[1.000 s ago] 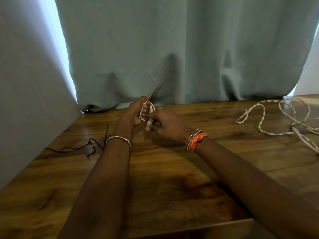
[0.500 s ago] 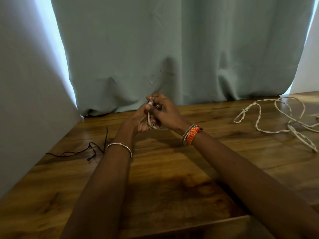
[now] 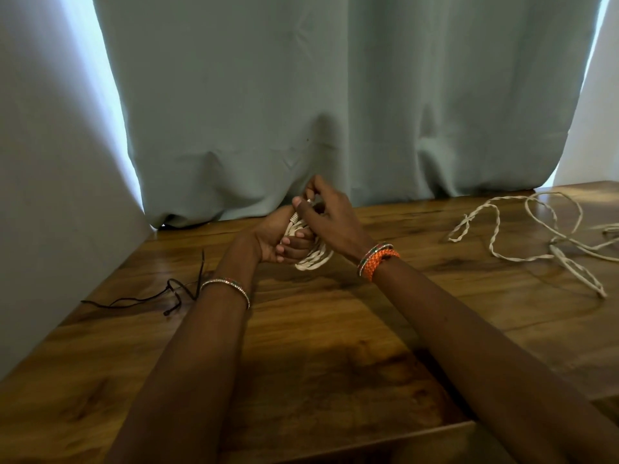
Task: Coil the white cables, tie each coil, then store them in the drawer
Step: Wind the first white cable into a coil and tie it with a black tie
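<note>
Head-worn view, facing forward and down (close over wooden table (image 3: 335, 329))

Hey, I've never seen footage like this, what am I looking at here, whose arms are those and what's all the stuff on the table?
There is no machine here. The single picture comes from a camera worn on a person's head, looking forward and down, so the arms are the wearer's own. The left hand grips a coil of white cable, while the right hand pinches the cable's end above it. They work over a wooden table in front of a grey-green curtain. A second white cable lies loose and uncoiled at the right. A thin black cord lies at the left.
</note>
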`<state>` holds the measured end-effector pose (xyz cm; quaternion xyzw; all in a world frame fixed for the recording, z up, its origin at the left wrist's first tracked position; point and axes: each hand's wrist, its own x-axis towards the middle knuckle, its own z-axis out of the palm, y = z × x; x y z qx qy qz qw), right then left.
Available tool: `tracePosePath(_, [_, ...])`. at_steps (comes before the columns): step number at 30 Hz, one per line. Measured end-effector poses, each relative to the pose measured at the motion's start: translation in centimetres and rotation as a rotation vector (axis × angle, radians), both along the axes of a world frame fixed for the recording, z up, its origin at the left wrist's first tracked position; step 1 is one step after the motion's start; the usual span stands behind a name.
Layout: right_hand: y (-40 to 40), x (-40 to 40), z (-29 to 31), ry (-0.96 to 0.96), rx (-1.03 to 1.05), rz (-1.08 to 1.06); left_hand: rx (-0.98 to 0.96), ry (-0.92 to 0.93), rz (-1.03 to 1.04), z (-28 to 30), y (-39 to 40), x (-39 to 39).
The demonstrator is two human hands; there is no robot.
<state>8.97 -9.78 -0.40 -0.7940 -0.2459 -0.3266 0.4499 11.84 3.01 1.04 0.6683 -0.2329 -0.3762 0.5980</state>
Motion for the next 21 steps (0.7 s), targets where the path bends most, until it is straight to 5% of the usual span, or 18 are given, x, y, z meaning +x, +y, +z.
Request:
tracePosePath(8, [-0.3, 0.3, -1.4, 0.179, 0.185, 0.109, -0.014, -0.097, 0.135, -0.1, -0.3, 0.2])
tracePosePath(17, [0.7, 1.3, -2.0, 0.14, 0.227, 0.025, -0.098, -0.677, 1.035, -1.7, -3.0, 1.6])
tracePosePath(21, [0.1, 1.3, -1.5, 0.118, 0.305, 0.005, -0.023, -0.703, 0.897, -1.0, -3.5, 1.1])
